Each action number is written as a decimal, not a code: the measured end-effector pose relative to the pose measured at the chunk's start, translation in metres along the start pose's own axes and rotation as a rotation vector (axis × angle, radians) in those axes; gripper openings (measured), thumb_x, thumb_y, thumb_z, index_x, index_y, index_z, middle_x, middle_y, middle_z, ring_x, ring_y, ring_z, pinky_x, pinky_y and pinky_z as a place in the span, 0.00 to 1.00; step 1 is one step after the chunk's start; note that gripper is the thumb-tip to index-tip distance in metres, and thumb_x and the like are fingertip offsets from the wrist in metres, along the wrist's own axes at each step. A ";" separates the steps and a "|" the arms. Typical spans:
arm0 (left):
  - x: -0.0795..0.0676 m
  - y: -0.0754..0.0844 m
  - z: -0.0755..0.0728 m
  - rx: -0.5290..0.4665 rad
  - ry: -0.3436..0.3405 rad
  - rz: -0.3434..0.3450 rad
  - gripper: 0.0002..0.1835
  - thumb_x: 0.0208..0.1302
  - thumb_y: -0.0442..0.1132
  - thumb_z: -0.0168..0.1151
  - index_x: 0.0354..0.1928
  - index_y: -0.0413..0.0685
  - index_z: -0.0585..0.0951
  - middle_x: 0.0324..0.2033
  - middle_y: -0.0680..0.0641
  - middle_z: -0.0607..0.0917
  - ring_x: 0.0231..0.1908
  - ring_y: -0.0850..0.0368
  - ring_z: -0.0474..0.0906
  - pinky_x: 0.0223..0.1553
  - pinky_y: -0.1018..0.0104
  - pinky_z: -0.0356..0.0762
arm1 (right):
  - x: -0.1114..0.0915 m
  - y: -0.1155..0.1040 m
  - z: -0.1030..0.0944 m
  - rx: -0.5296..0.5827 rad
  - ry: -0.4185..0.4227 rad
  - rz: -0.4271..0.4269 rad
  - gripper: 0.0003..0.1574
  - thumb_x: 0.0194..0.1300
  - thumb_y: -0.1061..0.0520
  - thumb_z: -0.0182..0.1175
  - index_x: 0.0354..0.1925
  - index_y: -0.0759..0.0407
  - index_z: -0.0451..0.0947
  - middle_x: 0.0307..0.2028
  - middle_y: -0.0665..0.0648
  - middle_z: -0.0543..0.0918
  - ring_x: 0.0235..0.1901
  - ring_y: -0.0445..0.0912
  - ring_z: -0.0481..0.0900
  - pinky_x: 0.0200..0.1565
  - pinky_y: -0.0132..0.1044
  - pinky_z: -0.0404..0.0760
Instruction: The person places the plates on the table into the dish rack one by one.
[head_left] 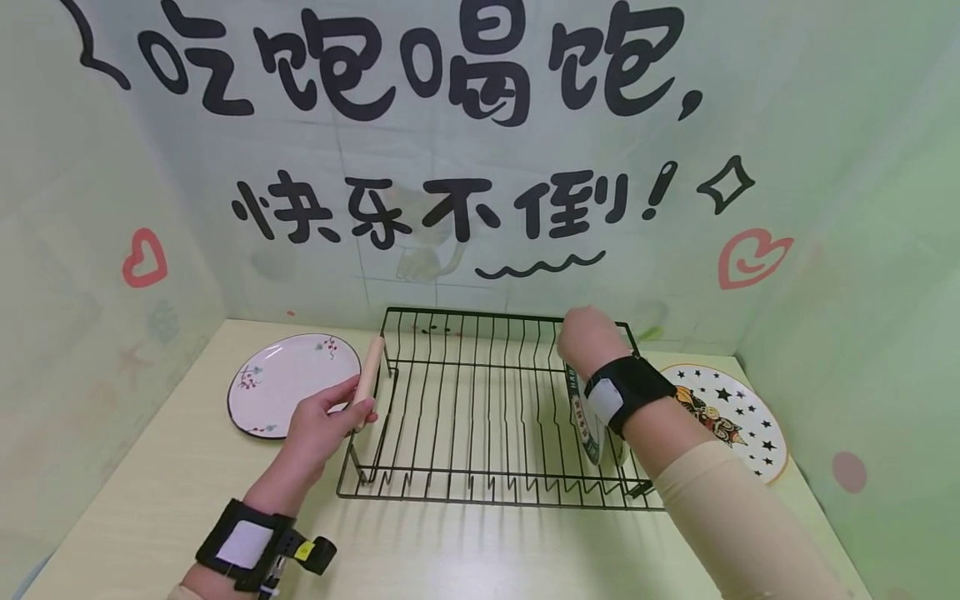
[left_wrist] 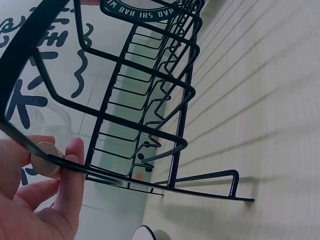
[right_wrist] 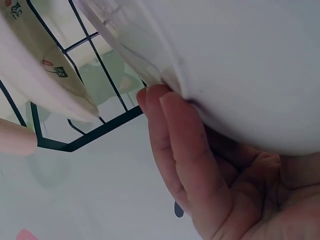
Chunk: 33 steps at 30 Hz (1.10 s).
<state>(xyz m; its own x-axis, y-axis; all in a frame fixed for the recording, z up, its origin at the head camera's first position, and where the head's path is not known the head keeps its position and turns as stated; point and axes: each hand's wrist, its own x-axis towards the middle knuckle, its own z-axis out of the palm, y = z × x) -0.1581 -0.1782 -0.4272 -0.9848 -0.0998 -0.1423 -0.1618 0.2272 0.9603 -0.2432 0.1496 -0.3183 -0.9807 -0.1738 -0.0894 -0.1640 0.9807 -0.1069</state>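
My left hand [head_left: 318, 425] grips the pale wooden handle [head_left: 369, 371] on the left end of a black wire dish rack [head_left: 438, 500]. At the rack's right end, my right hand [head_left: 591, 340] holds the upper rim of a plate standing on edge between the wires. That plate [head_left: 584, 425] has a dark green lettered border; its smooth white side [right_wrist: 250, 65] fills much of the right wrist view, fingertips at its rim. Beside it in the rack stands a second plate [right_wrist: 55, 85] with small red and green prints. The wrist hides part of both in the head view.
A white plate with red flowers and a dark rim [head_left: 292, 383] lies left of the rack. Right of it lies a plate with black stars and an owl [head_left: 750, 417], partly behind my right arm. A printed cloth wall [head_left: 480, 283] closes off the back.
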 end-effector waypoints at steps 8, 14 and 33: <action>0.000 -0.001 0.000 -0.026 -0.007 0.012 0.33 0.62 0.42 0.61 0.68 0.44 0.64 0.53 0.41 0.73 0.38 0.60 0.80 0.39 0.72 0.73 | 0.004 0.003 0.015 0.012 -0.012 0.052 0.25 0.63 0.69 0.44 0.11 0.54 0.56 0.11 0.49 0.54 0.12 0.40 0.52 0.14 0.32 0.53; -0.001 -0.001 -0.001 -0.003 -0.003 0.004 0.33 0.62 0.44 0.60 0.68 0.43 0.64 0.51 0.40 0.76 0.39 0.60 0.80 0.43 0.68 0.71 | 0.004 0.002 0.021 -0.004 0.011 0.027 0.26 0.64 0.68 0.45 0.11 0.53 0.60 0.10 0.48 0.55 0.11 0.39 0.52 0.14 0.32 0.53; 0.000 -0.002 0.001 -0.035 -0.009 0.019 0.32 0.62 0.42 0.61 0.67 0.43 0.65 0.52 0.40 0.74 0.38 0.61 0.80 0.39 0.73 0.73 | 0.003 0.000 0.031 -0.079 0.032 0.026 0.27 0.66 0.65 0.45 0.10 0.53 0.60 0.10 0.50 0.58 0.12 0.41 0.56 0.16 0.34 0.57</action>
<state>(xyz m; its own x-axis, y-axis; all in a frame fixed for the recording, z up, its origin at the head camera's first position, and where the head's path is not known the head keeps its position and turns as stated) -0.1573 -0.1779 -0.4294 -0.9882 -0.0868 -0.1265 -0.1414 0.1953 0.9705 -0.2432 0.1468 -0.3492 -0.9875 -0.1462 -0.0595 -0.1449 0.9891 -0.0261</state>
